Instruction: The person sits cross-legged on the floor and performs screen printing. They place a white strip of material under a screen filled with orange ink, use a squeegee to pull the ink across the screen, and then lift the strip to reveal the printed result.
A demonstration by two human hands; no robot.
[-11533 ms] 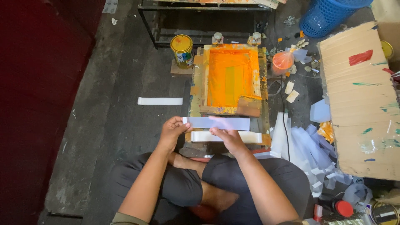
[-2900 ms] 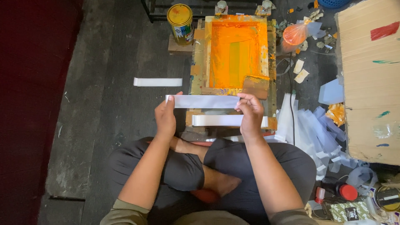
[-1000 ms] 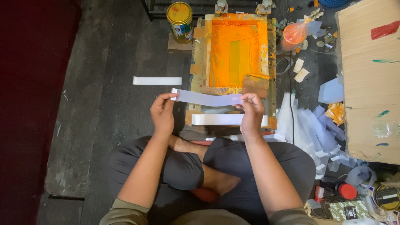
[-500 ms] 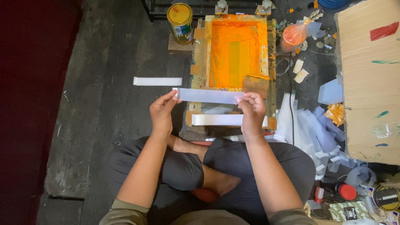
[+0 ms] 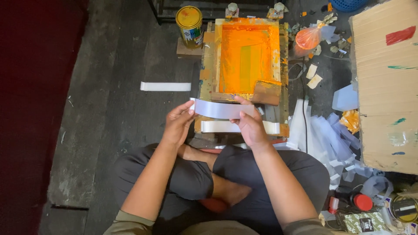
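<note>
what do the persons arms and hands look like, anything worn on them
Both arms are bare from the short sleeves down; nothing like a watch, band or glove shows on the left hand or the right hand. The sleeves are olive-khaki and reach only the upper arms. No rings can be made out on the fingers. No ink smears are clear at this size.

Yellow labelled paint tin (image 5: 189,25) just left of the orange printing frame (image 5: 244,54); small dark printed packet (image 5: 359,222) far below-right of it.
</note>
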